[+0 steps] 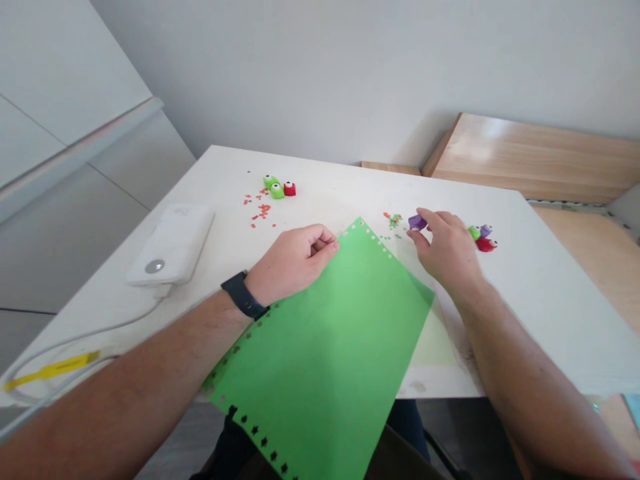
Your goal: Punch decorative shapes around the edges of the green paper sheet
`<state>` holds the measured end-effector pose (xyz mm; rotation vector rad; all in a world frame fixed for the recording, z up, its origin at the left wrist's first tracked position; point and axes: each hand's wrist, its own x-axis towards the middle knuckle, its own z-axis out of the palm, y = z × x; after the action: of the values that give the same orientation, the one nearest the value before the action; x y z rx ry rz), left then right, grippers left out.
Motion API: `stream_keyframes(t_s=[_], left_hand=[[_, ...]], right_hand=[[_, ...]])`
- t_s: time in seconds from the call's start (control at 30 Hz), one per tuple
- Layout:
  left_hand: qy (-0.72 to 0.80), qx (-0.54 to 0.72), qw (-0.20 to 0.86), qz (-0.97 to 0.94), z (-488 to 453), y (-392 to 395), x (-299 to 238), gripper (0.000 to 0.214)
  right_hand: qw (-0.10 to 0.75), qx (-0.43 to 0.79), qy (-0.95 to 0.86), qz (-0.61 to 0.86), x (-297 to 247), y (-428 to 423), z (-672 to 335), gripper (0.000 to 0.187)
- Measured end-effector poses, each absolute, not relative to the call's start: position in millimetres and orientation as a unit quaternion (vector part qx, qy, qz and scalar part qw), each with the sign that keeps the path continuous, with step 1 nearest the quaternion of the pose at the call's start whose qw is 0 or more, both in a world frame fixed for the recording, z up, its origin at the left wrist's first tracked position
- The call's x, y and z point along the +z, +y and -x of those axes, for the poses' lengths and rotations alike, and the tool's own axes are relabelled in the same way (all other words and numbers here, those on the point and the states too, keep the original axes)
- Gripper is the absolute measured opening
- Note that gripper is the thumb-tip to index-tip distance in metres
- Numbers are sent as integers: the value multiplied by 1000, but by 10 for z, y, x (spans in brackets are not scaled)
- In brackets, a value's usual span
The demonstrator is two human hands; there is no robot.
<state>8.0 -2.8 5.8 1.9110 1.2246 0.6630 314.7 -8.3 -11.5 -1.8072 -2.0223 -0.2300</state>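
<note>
A green sheet of paper (pixel 330 333) has small shapes punched along several of its edges. My left hand (pixel 300 260), with a dark watch strap (pixel 244 295) at the wrist, pinches the sheet near its far corner. The near part of the sheet hangs past the table's front edge. In my right hand (pixel 445 247) a small purple craft punch (pixel 417 223) is held between thumb and fingers, apart from the paper. Green and red punched bits (pixel 395 220) lie just left of the punch.
Two green punches and a red punch (pixel 289 189) stand at the back left, near red paper bits (pixel 263 211). More punches (pixel 485 244) sit right of my right hand. A white power bank (pixel 175 243) with a cable and yellow tag (pixel 53 370) lies left.
</note>
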Motion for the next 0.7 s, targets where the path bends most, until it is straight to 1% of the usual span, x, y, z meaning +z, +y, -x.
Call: stream_keyframes(t_s=[0.07, 0.1, 0.2, 0.27, 0.37, 0.43, 0.6, 0.7], left_hand=[[480, 260, 378, -748, -82, -26, 59, 30], [481, 260, 378, -747, -83, -25, 58, 30], [485, 259, 380, -744, -86, -23, 58, 30], [486, 259, 384, -741, -88, -25, 61, 30], [489, 258, 386, -738, -91, -31, 72, 29], [489, 257, 385, -739, -92, -35, 78, 29], [489, 255, 388, -738, -89, -39, 74, 30], [486, 260, 386, -740, -84, -36, 66, 30]], right_hand=[[237, -86, -718, 649, -110, -86, -3146, 46], [235, -81, -720, 648, -113, -87, -3146, 46], [175, -55, -745, 641, -131, -86, -3150, 43], [164, -51, -748, 641, -127, -87, -3150, 41], [244, -56, -715, 653, -82, -100, -3138, 45], [294, -21, -692, 659, -45, -114, -3127, 48], [387, 163, -632, 651, -27, -123, -3103, 51], [431, 267, -602, 617, -32, -124, -3082, 49]])
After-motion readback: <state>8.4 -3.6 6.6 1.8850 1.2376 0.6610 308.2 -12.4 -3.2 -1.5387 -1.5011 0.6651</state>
